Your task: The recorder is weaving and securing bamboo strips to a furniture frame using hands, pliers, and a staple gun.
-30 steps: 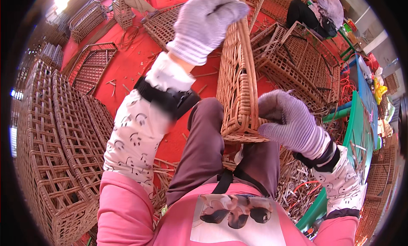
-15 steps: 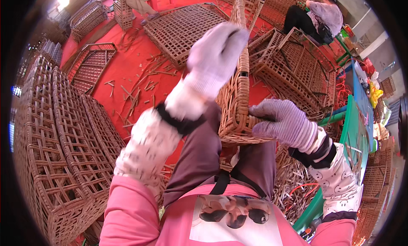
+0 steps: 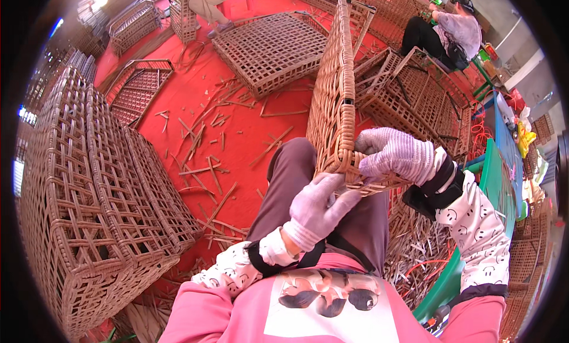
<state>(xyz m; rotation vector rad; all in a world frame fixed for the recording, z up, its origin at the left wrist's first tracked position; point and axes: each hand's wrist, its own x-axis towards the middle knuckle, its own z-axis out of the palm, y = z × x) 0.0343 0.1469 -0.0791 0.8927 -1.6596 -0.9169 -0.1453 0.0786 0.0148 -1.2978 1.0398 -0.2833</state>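
A woven rattan panel (image 3: pixel 335 100) stands upright on its edge on my lap, leaning away from me. My right hand (image 3: pixel 394 156), in a pale knit glove, grips the panel's lower right corner. My left hand (image 3: pixel 319 205), also gloved, rests with fingers spread against the panel's bottom edge near the corner, touching the weave. My knee in dark trousers (image 3: pixel 290 177) is under the panel.
Stacked wicker frames (image 3: pixel 89 183) fill the left side. A flat woven grid panel (image 3: pixel 272 47) lies on the red floor (image 3: pixel 237 130) among scattered rattan strips. More frames (image 3: pixel 415 94) lie at right, where a seated person (image 3: pixel 444 32) works. A green bench (image 3: pixel 492 183) borders my right.
My left hand has come down from the top of the panel to its bottom edge at my lap. The right hand has kept its hold on the lower corner.
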